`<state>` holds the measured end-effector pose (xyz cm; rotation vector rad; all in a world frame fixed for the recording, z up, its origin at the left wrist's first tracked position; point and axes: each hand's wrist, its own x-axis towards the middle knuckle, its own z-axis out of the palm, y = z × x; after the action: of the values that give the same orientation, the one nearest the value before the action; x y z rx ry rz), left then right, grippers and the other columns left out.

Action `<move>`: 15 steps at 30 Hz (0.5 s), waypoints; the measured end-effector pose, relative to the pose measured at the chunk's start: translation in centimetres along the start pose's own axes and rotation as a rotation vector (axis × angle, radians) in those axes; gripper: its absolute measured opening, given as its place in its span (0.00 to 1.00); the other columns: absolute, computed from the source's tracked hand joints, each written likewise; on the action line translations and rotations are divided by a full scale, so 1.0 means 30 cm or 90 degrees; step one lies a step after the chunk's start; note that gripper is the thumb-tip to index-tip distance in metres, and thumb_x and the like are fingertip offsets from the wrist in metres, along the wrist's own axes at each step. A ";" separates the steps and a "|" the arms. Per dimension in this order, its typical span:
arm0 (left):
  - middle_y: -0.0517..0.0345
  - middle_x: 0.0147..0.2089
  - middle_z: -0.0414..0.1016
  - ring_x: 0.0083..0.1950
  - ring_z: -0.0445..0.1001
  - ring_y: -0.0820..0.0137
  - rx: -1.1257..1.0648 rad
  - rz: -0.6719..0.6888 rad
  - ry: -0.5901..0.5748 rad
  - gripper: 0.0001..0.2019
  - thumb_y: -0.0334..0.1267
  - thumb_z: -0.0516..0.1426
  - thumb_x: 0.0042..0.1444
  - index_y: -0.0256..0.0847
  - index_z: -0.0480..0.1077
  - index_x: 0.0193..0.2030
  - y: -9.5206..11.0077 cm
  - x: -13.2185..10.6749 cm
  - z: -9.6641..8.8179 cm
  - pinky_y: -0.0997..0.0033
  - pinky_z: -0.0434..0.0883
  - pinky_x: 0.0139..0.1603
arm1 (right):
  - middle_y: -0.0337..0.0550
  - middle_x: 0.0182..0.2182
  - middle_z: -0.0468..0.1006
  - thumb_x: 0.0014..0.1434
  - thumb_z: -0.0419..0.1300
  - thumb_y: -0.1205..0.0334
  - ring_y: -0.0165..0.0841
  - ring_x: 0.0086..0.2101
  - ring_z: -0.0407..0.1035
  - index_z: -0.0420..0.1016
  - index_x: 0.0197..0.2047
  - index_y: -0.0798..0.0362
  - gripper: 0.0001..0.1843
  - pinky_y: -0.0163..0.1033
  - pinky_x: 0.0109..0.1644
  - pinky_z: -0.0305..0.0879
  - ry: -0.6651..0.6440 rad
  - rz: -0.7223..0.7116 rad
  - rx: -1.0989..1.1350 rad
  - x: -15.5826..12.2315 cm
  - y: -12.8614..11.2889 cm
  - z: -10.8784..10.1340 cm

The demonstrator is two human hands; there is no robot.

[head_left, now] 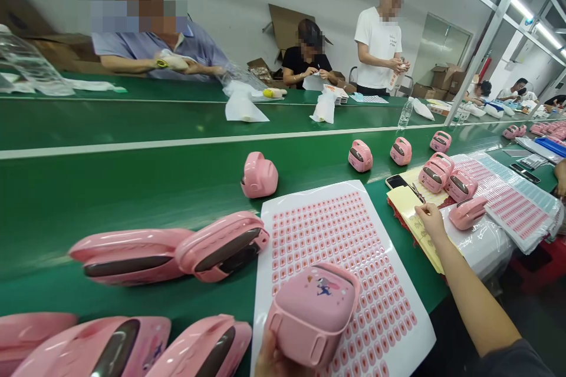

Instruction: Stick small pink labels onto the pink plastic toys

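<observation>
My left hand (274, 360) reaches in from the bottom and grips a pink rounded plastic case (309, 312) with a carry handle and a small printed picture on its face. Only the thumb side of that hand shows clearly. The case is held over a white sheet of small red-and-pink stickers (327, 221), hiding part of it. Stretched out to the right, my right hand (431, 221) is at a yellow paper (409, 206), its fingers pinched together. A thin dark metal tool (416, 192) lies by the fingertips; whether they hold anything is unclear.
Pink cases (221, 244) lie at left; others stand along the green table (132, 188). Right are a phone (395, 182), sticker sheets in plastic (513, 200) and a co-worker's hand (560, 177). Across the bench, several people work near a plastic bottle (405, 113).
</observation>
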<state>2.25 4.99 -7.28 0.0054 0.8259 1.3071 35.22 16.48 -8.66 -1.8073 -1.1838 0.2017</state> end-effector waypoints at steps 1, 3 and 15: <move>0.53 0.47 0.80 0.63 0.62 0.52 0.015 -0.002 0.041 0.26 0.49 0.57 0.50 0.48 0.69 0.57 0.003 -0.003 0.018 0.51 0.63 0.59 | 0.40 0.25 0.68 0.52 0.56 0.50 0.36 0.29 0.66 0.65 0.20 0.50 0.16 0.43 0.38 0.64 0.003 0.004 -0.005 0.001 -0.002 0.003; 0.51 0.47 0.80 0.64 0.61 0.51 0.045 -0.003 0.083 0.28 0.51 0.59 0.48 0.46 0.69 0.56 0.007 -0.009 0.044 0.51 0.64 0.58 | 0.42 0.26 0.68 0.51 0.58 0.52 0.38 0.31 0.66 0.64 0.19 0.50 0.15 0.45 0.41 0.63 0.009 0.006 -0.018 -0.001 -0.007 0.013; 0.57 0.49 0.79 0.62 0.64 0.53 0.095 0.095 0.060 0.33 0.58 0.63 0.41 0.50 0.70 0.55 -0.036 -0.033 0.030 0.62 0.70 0.55 | 0.42 0.32 0.70 0.48 0.58 0.64 0.32 0.29 0.68 0.73 0.24 0.53 0.04 0.40 0.39 0.66 -0.046 0.015 -0.007 -0.026 -0.020 -0.014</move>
<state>3.63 4.20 -6.59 0.1269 1.0181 1.3912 34.67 15.67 -8.21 -1.8381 -1.2161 0.2762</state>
